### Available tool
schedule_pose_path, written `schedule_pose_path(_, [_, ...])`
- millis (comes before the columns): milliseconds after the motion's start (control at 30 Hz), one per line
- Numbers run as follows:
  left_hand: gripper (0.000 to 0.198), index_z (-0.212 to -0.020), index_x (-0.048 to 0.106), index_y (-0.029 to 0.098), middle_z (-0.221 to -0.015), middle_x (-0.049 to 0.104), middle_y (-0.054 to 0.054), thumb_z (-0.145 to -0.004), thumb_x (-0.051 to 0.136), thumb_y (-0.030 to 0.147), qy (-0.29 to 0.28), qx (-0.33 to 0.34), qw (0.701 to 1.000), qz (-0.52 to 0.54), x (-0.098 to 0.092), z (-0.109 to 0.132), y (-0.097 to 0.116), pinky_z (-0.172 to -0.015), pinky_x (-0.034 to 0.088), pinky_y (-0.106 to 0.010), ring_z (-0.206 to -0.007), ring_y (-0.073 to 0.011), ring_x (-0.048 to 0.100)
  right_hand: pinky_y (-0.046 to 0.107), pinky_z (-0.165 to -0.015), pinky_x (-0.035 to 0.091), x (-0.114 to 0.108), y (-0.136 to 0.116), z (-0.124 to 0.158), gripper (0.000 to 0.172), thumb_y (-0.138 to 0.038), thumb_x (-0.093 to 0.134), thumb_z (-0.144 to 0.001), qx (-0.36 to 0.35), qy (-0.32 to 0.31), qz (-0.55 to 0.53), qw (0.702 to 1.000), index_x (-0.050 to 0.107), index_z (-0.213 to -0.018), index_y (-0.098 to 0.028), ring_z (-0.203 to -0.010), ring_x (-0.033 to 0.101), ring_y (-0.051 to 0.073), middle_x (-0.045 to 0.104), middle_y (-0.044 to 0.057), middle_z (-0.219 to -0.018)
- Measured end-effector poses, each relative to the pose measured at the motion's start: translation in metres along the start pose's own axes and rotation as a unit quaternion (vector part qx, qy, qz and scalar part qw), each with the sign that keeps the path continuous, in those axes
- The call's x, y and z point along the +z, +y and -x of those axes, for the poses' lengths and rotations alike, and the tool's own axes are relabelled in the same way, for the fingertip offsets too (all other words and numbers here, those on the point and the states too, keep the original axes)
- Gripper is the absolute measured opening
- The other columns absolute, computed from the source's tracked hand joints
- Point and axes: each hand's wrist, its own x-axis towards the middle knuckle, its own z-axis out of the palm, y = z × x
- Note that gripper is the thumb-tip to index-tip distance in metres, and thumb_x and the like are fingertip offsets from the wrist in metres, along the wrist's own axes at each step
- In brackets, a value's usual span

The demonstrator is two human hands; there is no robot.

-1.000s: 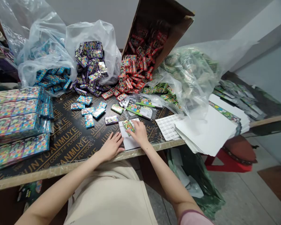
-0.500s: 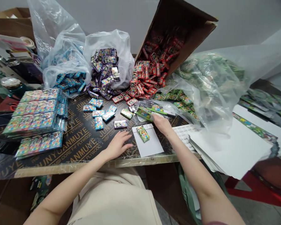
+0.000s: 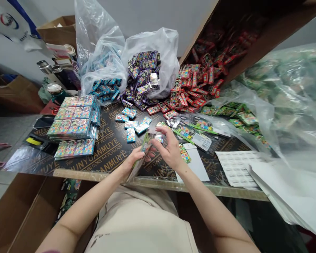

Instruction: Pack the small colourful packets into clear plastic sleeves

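My left hand (image 3: pixel 134 160) is closed on a flat plastic bag with a green printed top (image 3: pixel 145 142), held tilted over the table's front edge. My right hand (image 3: pixel 171 149) is at the bag's upper end, fingers curled around its edge; their exact contact is partly hidden. Behind my right wrist, a small green box (image 3: pixel 184 153) lies on a white card (image 3: pixel 197 168), partly covered. More flat green-printed bags (image 3: pixel 184 131) lie just beyond this hand. Several small blue boxes (image 3: pixel 131 135) are scattered on the dark table to the left of the bag.
Blue, purple (image 3: pixel 144 75) and red boxes (image 3: pixel 195 84) are heaped at the back, spilling from bags and a carton. Stacked filled packs (image 3: pixel 71 123) stand left. A label sheet (image 3: pixel 235 167) and white sheets (image 3: pixel 287 196) lie right; green boxes (image 3: pixel 246 117) lie behind.
My right hand has come left from the pile of flat bags, bringing one with it. My left hand has lifted from the table and now holds that bag. The view has shifted left.
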Motion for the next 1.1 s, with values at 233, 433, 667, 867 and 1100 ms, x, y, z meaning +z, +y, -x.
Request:
schedule_pose_path(233, [0.069, -0.121, 0.063, 0.017, -0.108, 0.069, -0.009, -0.058, 0.076, 0.045, -0.028, 0.005, 0.996, -0.088, -0.013, 0.015, 0.011, -0.077, 0.047, -0.032, -0.096, -0.0283, 0.063, 0.037, -0.082, 0.041, -0.006, 0.010, -0.018, 0.033, -0.048, 0.074, -0.073, -0.076, -0.258, 0.001, 0.963, 0.061, -0.070, -0.018, -0.078, 0.053, 0.019, 0.059, 0.002, -0.072])
schedule_pose_path(433, [0.044, -0.099, 0.072, 0.013, -0.090, 0.073, -0.007, -0.070, 0.072, 0.045, 0.007, -0.013, 0.993, -0.118, -0.016, 0.026, 0.015, -0.079, 0.045, -0.029, -0.081, -0.0212, 0.064, 0.040, -0.091, 0.047, -0.003, 0.013, -0.007, 0.073, -0.047, 0.080, -0.065, 0.019, -0.293, -0.111, 0.949, 0.052, -0.130, -0.027, -0.108, 0.056, 0.024, 0.061, 0.007, -0.119])
schedule_pose_path(667, [0.038, -0.090, 0.073, 0.012, -0.083, 0.072, -0.005, -0.073, 0.069, 0.047, 0.052, 0.002, 0.986, -0.156, -0.022, 0.023, 0.021, -0.073, 0.045, -0.027, -0.074, -0.0182, 0.062, 0.043, -0.105, 0.041, 0.028, 0.014, 0.018, 0.082, -0.050, 0.079, -0.065, 0.112, 0.017, -0.195, 0.974, 0.043, -0.136, -0.030, -0.126, 0.047, 0.026, 0.046, 0.008, -0.141])
schedule_pose_path(867, [0.039, -0.071, 0.065, 0.012, -0.065, 0.062, -0.001, -0.075, 0.063, 0.051, 0.131, 0.064, 0.964, -0.224, -0.027, 0.024, 0.028, -0.062, 0.041, -0.024, -0.062, -0.0134, 0.052, 0.043, -0.091, 0.051, 0.023, 0.023, 0.017, 0.081, -0.052, 0.080, -0.060, 0.262, -0.135, -0.278, 0.914, 0.052, -0.130, -0.023, -0.113, 0.059, 0.029, 0.060, 0.012, -0.126])
schedule_pose_path(1100, [0.049, -0.047, 0.041, 0.017, -0.047, 0.035, 0.005, -0.077, 0.060, 0.051, 0.223, 0.126, 0.902, -0.348, -0.033, 0.014, 0.021, -0.049, 0.026, -0.022, -0.049, -0.0076, 0.032, 0.033, -0.074, 0.056, 0.041, 0.018, 0.034, 0.051, -0.042, 0.075, -0.070, 0.293, -0.246, -0.378, 0.843, 0.062, -0.114, -0.020, -0.077, 0.068, 0.018, 0.072, 0.003, -0.093])
